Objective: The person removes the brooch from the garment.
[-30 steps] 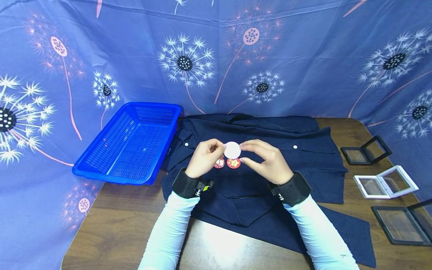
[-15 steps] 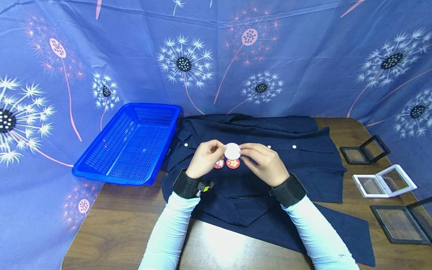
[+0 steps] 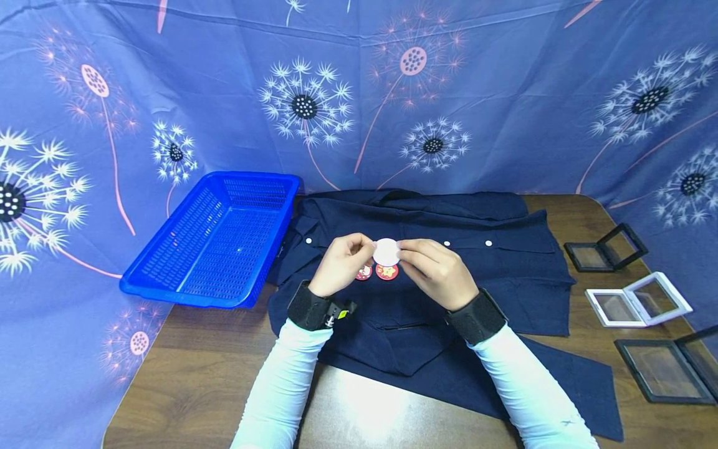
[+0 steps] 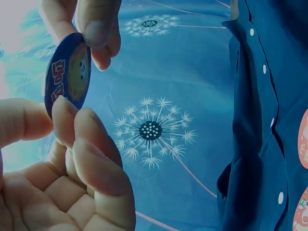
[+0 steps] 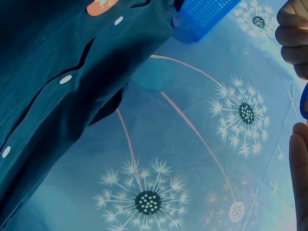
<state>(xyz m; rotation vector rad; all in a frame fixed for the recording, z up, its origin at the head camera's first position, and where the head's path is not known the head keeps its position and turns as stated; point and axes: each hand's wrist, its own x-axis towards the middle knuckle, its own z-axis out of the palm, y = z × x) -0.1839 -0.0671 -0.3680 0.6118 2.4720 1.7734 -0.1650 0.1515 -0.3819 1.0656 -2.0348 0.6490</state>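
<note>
A round badge (image 3: 386, 251) is held above the dark shirt (image 3: 505, 274), pinched at its edges by the left hand (image 3: 340, 264) and the right hand (image 3: 434, 272) together. 2 red badges (image 3: 387, 272) sit on the shirt just below. A blue basket (image 3: 168, 274) stands left.

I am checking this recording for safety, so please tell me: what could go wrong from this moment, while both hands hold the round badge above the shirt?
1. The round badge is pinched only at its rim by the left hand and right hand; it might slip and drop onto the dark shirt.
2. If it has a pin behind, which I cannot see, it might prick a finger.
3. Two badges lie just under the hands and might get knocked.
</note>
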